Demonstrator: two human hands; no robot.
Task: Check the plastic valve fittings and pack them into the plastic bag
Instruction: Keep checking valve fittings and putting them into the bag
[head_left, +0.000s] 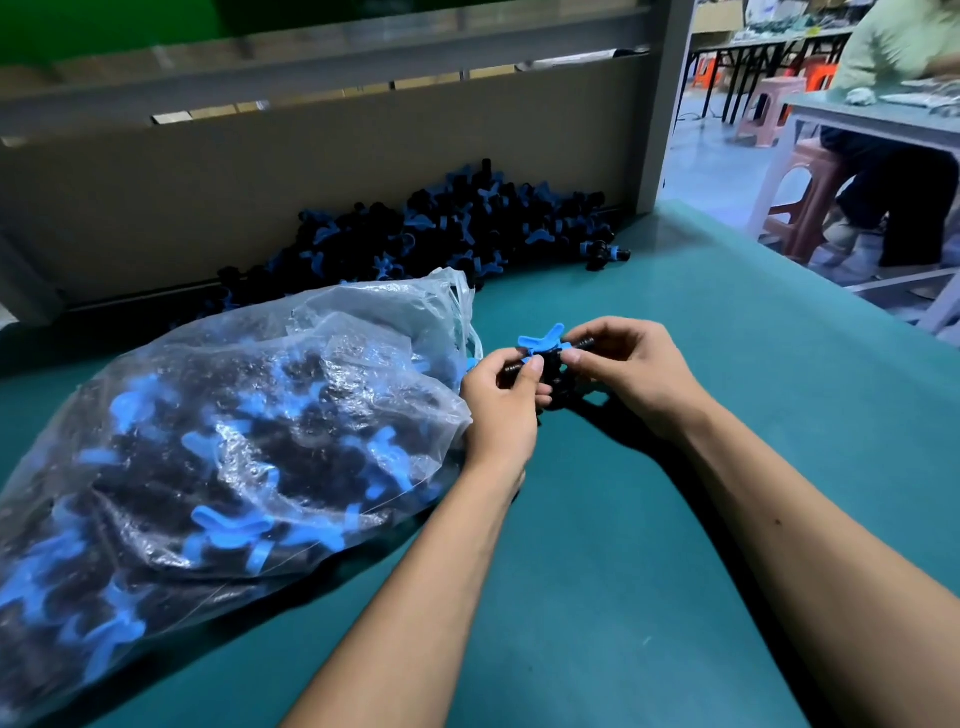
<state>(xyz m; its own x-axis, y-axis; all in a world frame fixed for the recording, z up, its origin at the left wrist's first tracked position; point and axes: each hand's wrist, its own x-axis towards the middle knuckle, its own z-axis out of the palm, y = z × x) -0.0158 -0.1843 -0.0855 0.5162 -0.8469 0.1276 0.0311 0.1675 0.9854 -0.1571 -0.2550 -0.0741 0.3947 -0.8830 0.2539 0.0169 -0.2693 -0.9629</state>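
We hold a single black valve fitting (545, 364) with a blue butterfly handle between both hands, just above the green surface (675, 519) and right beside the mouth of the plastic bag (234, 441). Our left hand (501, 402) has its fingers curled round one threaded end of the fitting, thumb pressed on top; our right hand (628, 369) pinches the opposite end, fingers clamped on it. The blue handle stands clear above our knuckles.

No brand, label or writing can be read on the fitting, the bag or the surface.

The clear bag lies on its side to our left, bulging with black-and-blue fittings, its open mouth turned toward our hands and touching the left one. Behind it, a loose pile of fittings (467, 228) is heaped against the grey back panel (311, 171), with a stray piece or two at the pile's right end near a grey upright post (670, 104).

The surface to our right runs bare to its far edge, which cuts diagonally across the upper right. The stretch in front of us, between our forearms and the near edge, is likewise bare green.

Beyond that edge, another person (898, 47) sits at a neighbouring table, with pink plastic stools (800, 202) on the floor.
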